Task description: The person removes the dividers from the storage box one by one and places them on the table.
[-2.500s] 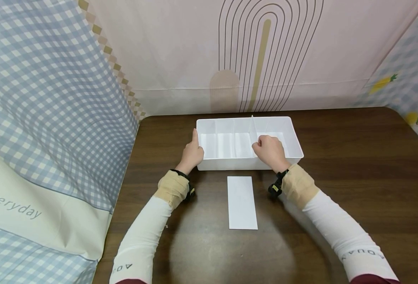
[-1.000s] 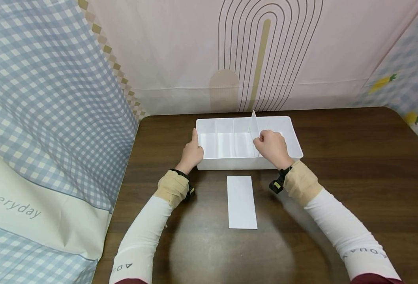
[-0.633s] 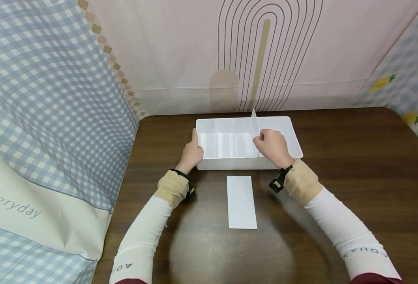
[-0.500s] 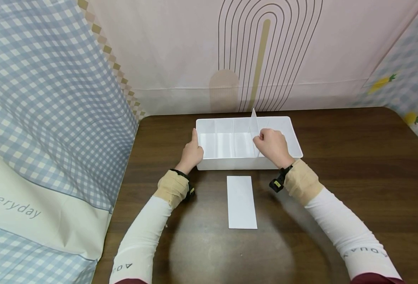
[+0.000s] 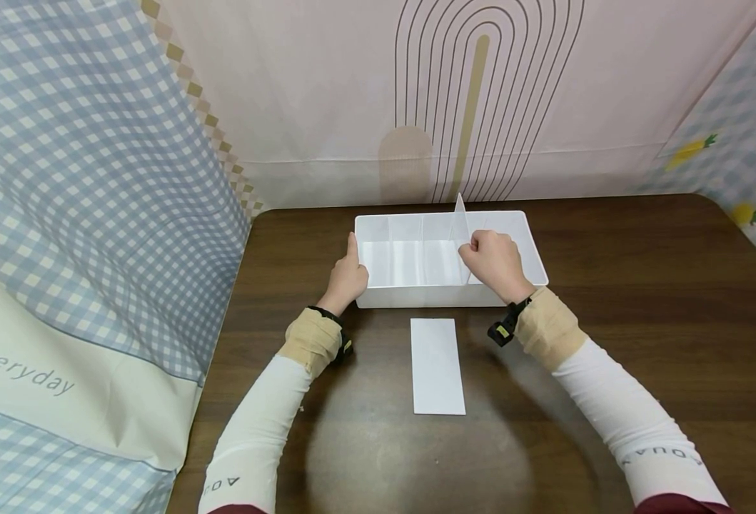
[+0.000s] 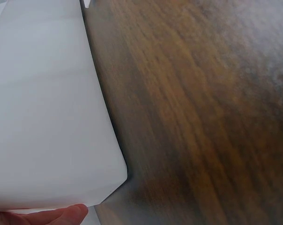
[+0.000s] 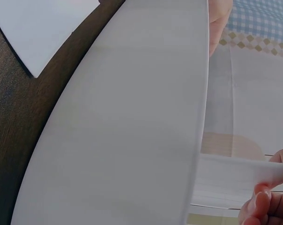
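A long white organizer box (image 5: 419,296) stands at the back of the brown table. Upright across its inside is a thin white divider panel (image 5: 460,218), its far corner poking above the rim. The right hand (image 5: 492,263) pinches this divider between thumb and curled fingers; in the right wrist view, the fingertips (image 7: 259,199) are on both sides of the divider's edge. At the box's left end, the left hand (image 5: 347,277) grips the wall, index finger stretched along the outside. In the left wrist view, fingers (image 6: 73,214) touch the end of the box.
A flat white rectangular panel (image 5: 437,365) lies on the table (image 5: 641,343) in front of the box. Behind rises a pink patterned cloth (image 5: 300,86), and a blue checked cloth (image 5: 95,178) hangs at the left.
The right hand has moved slightly up and to the right, raising the divider, whose far corner stands higher above the rim. The left hand and box stay nearly still.
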Demonstrator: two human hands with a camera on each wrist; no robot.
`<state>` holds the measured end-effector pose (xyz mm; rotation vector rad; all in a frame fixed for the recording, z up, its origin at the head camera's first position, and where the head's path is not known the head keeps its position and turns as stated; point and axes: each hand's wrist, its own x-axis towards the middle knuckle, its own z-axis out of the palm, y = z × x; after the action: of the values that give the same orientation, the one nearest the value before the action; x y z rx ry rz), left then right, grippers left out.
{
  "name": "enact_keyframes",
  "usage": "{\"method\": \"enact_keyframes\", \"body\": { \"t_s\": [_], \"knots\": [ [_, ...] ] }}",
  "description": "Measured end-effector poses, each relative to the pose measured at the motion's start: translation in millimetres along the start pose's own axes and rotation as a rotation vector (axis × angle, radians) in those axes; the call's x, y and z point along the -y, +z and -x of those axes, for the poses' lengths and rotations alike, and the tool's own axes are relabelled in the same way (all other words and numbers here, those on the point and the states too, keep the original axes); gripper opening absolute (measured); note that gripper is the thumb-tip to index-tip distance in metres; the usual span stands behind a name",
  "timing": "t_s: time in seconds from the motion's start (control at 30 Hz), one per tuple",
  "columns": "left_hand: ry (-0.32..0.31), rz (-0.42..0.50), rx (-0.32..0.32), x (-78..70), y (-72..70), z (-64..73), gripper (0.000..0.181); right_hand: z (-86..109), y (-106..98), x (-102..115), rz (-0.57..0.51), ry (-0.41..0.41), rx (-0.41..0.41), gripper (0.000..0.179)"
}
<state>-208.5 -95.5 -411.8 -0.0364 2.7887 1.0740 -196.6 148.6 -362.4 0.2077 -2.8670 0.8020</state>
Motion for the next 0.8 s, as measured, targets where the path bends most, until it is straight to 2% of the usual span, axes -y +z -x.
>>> {"method": "enact_keyframes", "body": {
  "t_s": [0.6,0.8],
  "knots": [
    [-0.008,0.001,0.0,-0.5,-0.4,-0.2,0.067,-0.8,-5.9,3.7,0.002,-0.008,-0.022,0.027],
    [0.01,-0.008,-0.002,0.8,0.0,-0.2,0.067,-0.7,-7.3,5.2,0.002,0.006,-0.017,0.026]
  ]
}}
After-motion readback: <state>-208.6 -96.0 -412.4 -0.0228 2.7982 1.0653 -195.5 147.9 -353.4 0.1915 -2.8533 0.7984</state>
